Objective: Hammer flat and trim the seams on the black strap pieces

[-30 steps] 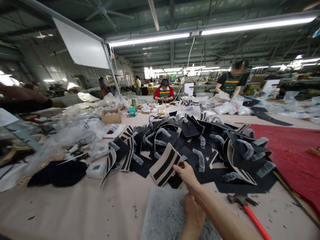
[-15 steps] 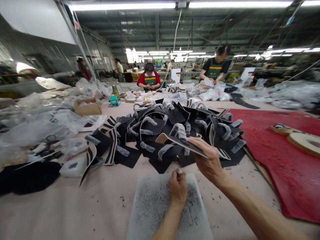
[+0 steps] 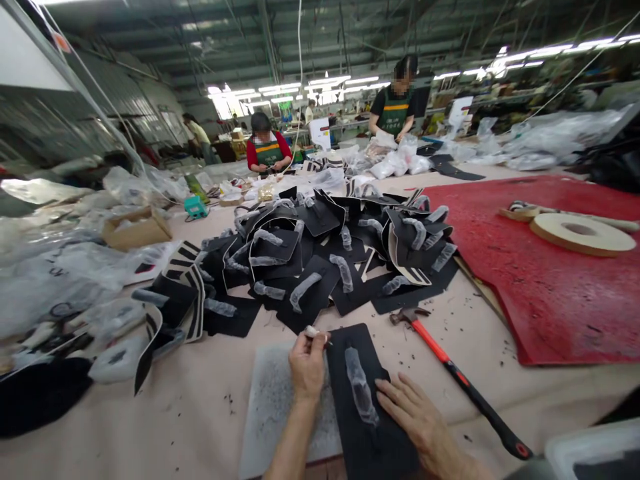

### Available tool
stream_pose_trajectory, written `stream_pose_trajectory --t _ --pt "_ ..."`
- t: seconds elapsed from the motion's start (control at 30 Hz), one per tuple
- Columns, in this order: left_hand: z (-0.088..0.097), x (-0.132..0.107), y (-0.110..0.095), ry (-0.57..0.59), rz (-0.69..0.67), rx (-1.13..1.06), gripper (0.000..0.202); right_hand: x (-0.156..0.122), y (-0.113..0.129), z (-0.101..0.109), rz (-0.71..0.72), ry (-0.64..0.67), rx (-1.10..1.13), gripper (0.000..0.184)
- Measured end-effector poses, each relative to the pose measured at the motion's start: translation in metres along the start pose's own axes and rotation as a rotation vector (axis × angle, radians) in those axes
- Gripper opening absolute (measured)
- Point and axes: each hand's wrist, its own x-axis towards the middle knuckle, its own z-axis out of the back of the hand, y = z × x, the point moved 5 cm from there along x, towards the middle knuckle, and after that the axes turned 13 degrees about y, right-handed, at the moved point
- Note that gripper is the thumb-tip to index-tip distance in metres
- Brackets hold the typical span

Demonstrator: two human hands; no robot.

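Note:
A black flat shoe piece [image 3: 370, 407] with a clear plastic strip down its middle lies on a grey cutting pad [image 3: 280, 407] at the table's near edge. My right hand [image 3: 417, 417] rests flat on the piece's right side, fingers spread. My left hand [image 3: 307, 360] is closed in a pinch at the piece's upper left corner, gripping a small pale object that I cannot make out. Just beyond them spreads a big pile of similar black and striped pieces [image 3: 325, 260].
A hammer with a red and black handle [image 3: 460, 377] lies right of the piece. A red mat [image 3: 540, 267] with a tape roll [image 3: 583, 233] covers the right. Plastic bags and a cardboard box [image 3: 135, 230] crowd the left. Other people [image 3: 395, 103] work at the far end.
My right hand lifted one piece from the pile, carried it back and laid it black side up on the pad. My left hand stayed closed over the pad. The view tilted down.

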Motion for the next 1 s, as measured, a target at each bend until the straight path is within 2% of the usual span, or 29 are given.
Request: stream_pose_trajectory --t 0.1,0.2,0.33,0.57,1.0 --pt "-0.028 0.004 -0.003 0.155 -0.033 0.095 0.024 0.0 0.002 0.007 -0.009 -0.019 -0.001 0.066" --pt "-0.04 0.011 -0.002 0.234 -0.063 0.15 0.023 0.0 0.003 0.012 -0.013 -0.032 -0.01 0.064" --pt "-0.04 0.016 0.002 0.275 -0.08 0.2 0.022 -0.001 0.003 0.013 -0.002 -0.048 -0.001 0.061" --pt "-0.043 0.012 0.001 0.284 -0.076 0.259 0.021 -0.002 0.0 0.011 -0.01 -0.087 0.01 0.059" --pt "-0.048 0.012 -0.007 0.287 -0.062 0.295 0.017 -0.004 -0.004 0.003 -0.067 0.0 0.107 0.057"
